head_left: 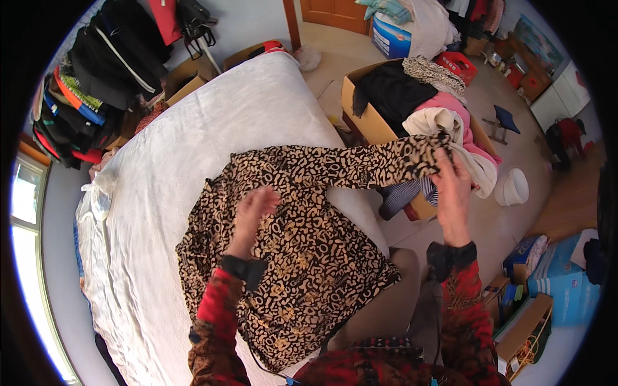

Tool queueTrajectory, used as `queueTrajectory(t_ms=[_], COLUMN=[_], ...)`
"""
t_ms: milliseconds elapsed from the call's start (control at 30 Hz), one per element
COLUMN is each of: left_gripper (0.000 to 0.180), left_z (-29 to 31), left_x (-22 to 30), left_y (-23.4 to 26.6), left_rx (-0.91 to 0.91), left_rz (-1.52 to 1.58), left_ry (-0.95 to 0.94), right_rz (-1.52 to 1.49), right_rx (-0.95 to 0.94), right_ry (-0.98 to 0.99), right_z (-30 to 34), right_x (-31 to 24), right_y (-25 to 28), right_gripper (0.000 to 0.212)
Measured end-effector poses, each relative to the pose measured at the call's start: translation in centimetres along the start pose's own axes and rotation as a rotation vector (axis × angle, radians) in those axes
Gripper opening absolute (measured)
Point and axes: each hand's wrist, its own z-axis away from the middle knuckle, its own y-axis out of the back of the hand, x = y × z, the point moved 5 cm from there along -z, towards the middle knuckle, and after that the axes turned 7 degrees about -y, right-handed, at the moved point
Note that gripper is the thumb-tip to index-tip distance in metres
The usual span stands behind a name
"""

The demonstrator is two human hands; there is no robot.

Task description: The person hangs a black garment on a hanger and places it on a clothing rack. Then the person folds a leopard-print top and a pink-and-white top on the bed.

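Before you stretches a white-covered bed point(251, 109); your right hand point(454, 183) pinches the cuff end of a sleeve point(373, 164) between thumb and fingers; your left hand point(256, 206) is a blur over the leopard-print shirt point(296, 264), its grip impossible to tell; the shirt lies spread over the bed's edge, its sleeve reaching out toward a cardboard box point(368, 119) of clothes point(396, 90).

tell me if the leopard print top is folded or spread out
Spread: the leopard print top lies broad across the bed, one sleeve stretched out to the right hand.
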Motion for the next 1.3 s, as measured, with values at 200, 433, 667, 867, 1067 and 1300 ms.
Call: queueTrajectory(t_ms=[200, 433, 667, 867, 1067, 1300], left_gripper=[0.078, 0.028, 0.016, 0.014, 0.017, 0.017], left_z=[11.3, 15.2, 13.0, 10.5, 17.2, 25.7], left_x=[3.0, -4.5, -3.0, 7.4, 9.9, 1.6], left_y=[-8.7, -3.4, -2.4, -0.2, 8.8, 14.4], left_rx=[-0.178, 0.282, 0.273, 0.25, 0.561, 0.983], left_rz=[0.797, 0.602, 0.442, 0.344, 0.447, 0.447], left_ry=[0.205, 0.365, 0.223, -0.102, -0.334, -0.126], right_rz=[0.615, 0.987, 1.389, 1.024, 0.906, 1.226], right_rx=[-0.827, -0.753, -0.618, -0.589, -1.027, -1.562], right_ry=[0.504, 0.121, -0.247, 0.003, 0.24, 0.07], right_z=[10.8, 13.0, 11.6, 13.1, 21.2, 25.0], right_x=[1.6, 10.3, 17.2, 12.8, 9.3, 15.3], right_y=[-11.1, -3.8, 7.3, 5.0, 0.2, -0.1], right_gripper=[0.023, 0.035, 0.052, 0.03, 0.02, 0.036])
